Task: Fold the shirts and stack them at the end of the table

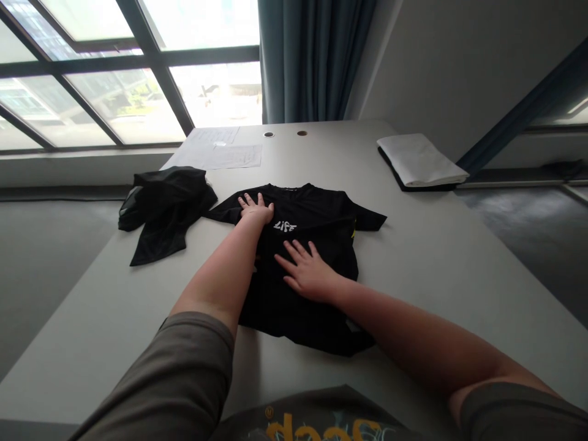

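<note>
A black T-shirt (321, 226) with white lettering lies spread flat on the grey table (436, 257), collar away from me. My left hand (255, 208) rests flat on its left shoulder, fingers spread. Lower down, my right hand (307, 271) lies flat on the middle of the shirt, fingers stretched toward the left. Neither hand holds anything.
A crumpled black garment (160, 208) lies at the table's left edge. Sheets of paper (220, 153) sit at the far side near two cable holes. A folded white cloth on something dark (418, 160) lies at the far right. Windows and a curtain stand behind.
</note>
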The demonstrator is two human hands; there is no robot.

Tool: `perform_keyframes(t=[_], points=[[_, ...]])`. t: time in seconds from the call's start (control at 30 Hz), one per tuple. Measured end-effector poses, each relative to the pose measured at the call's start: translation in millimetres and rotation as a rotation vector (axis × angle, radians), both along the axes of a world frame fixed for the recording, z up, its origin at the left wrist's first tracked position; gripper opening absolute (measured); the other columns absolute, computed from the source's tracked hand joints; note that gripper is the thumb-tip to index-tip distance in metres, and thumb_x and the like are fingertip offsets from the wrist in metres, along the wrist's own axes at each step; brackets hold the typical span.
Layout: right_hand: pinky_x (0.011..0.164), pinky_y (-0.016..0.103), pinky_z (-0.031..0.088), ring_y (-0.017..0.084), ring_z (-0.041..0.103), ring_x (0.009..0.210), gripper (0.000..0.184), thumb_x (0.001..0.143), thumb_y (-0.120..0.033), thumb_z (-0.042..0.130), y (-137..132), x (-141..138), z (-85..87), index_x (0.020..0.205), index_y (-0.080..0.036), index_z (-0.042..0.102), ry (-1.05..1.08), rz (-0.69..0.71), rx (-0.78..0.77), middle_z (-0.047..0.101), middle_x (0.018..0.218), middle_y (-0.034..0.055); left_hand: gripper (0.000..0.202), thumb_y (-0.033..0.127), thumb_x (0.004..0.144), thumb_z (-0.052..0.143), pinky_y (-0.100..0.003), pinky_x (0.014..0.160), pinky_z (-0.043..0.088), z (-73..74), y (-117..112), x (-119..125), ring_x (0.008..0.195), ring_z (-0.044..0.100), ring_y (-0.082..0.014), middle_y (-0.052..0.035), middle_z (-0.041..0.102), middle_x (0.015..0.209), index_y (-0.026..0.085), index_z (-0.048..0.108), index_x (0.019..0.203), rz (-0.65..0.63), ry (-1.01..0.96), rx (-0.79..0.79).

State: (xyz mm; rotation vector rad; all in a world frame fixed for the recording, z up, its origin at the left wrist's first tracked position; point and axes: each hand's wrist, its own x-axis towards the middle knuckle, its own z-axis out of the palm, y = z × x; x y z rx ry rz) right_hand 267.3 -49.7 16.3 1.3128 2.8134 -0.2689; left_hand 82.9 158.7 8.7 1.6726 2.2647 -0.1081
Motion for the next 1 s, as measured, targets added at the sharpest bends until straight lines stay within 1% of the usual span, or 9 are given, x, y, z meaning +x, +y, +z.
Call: perform_keyframes(t=[0.1,0.23,0.37,0.43,0.5,0.57,0.63,0.77,1.0], points=[[0.126,0.071,0.013,0.039,0.016,0.16,0.072,0.105,-0.054,0.047,-35,-13,1.0,0.165,-0.016,0.034,0.062,0.203,-0.011,0.02,0.172,0.0162,0.084,0.068,0.097,0.032,-0.073,0.122,0.024,-2.8,7,0,0.16,-0.01,-0.0463,-0.0092,-0.006,0.176,0.03,0.01,0.169,-0.012,-0.015,0.034],[0.126,0.071,0.014,0.04,0.018,0.159,0.068,0.103,-0.048,0.051,-51,-16,7.8,0.162,-0.015,0.041,0.069,0.301,-0.047,0.024,0.171,0.0163,0.08,0.067,0.098,0.031,-0.07,0.123,0.027,-5.9,7,-3,0.162,-0.006,-0.0422,-0.0051,-0.002,0.177,0.035,0.015,0.168,-0.042,-0.039,0.111],[0.124,0.073,0.017,0.041,0.023,0.158,0.057,0.101,-0.041,0.056,-41,-8,11.0,0.153,-0.018,0.053,0.136,0.363,-0.093,0.032,0.169,0.0152,0.074,0.063,0.099,0.03,-0.067,0.127,0.023,-7.7,2,-3,0.162,-0.001,-0.0407,-0.0005,0.006,0.177,0.035,0.022,0.167,-0.028,-0.051,0.19],[0.126,0.067,0.02,0.034,0.032,0.155,0.047,0.103,-0.03,0.052,-27,-3,8.6,0.148,-0.022,0.059,0.211,0.397,-0.128,0.041,0.165,0.0115,0.073,0.061,0.099,0.031,-0.067,0.129,0.017,-8.2,-1,-4,0.162,0.002,-0.0406,-0.0017,0.01,0.177,0.034,0.026,0.167,-0.034,-0.051,0.22],[0.128,0.058,0.024,0.026,0.043,0.15,0.046,0.102,-0.021,0.049,-7,6,3.9,0.145,-0.026,0.062,0.284,0.384,-0.146,0.049,0.16,0.008,0.07,0.059,0.1,0.032,-0.069,0.128,0.012,-8.2,-3,-4,0.162,0.005,-0.0396,-0.0042,0.014,0.176,0.034,0.031,0.165,-0.04,-0.041,0.255],[0.128,0.056,0.025,0.025,0.045,0.149,0.047,0.101,-0.024,0.053,17,19,-2.2,0.147,-0.026,0.061,0.307,0.254,-0.108,0.049,0.16,0.0086,0.068,0.057,0.1,0.032,-0.069,0.128,0.011,-8.1,-5,-6,0.162,0.009,-0.0384,-0.0065,0.018,0.175,0.033,0.036,0.163,-0.049,-0.033,0.287],[0.128,0.06,0.023,0.029,0.039,0.152,0.053,0.101,-0.034,0.056,41,34,-8.3,0.154,-0.025,0.054,0.262,0.068,-0.049,0.042,0.165,0.0102,0.066,0.055,0.1,0.032,-0.068,0.129,0.011,-7.9,-6,-6,0.161,0.013,-0.0373,-0.0076,0.022,0.174,0.032,0.04,0.162,-0.068,-0.037,0.312],[0.129,0.058,0.02,0.031,0.03,0.157,0.06,0.104,-0.047,0.051,72,62,-17.5,0.159,-0.025,0.046,0.156,-0.247,0.034,0.034,0.169,0.0086,0.067,0.055,0.101,0.029,-0.067,0.129,0.01,-8.5,-5,-6,0.162,0.013,-0.0359,-0.0061,0.02,0.175,0.033,0.036,0.164,-0.053,-0.029,0.292],[0.13,0.054,0.017,0.029,0.022,0.16,0.065,0.106,-0.055,0.039,104,87,-22.2,0.165,-0.027,0.035,0.056,-0.568,0.034,0.023,0.173,0.0071,0.071,0.059,0.1,0.024,-0.07,0.129,0.005,-10.6,2,-5,0.163,0.004,-0.0383,-0.0015,0.014,0.177,0.034,0.026,0.167,-0.052,-0.004,0.214]])
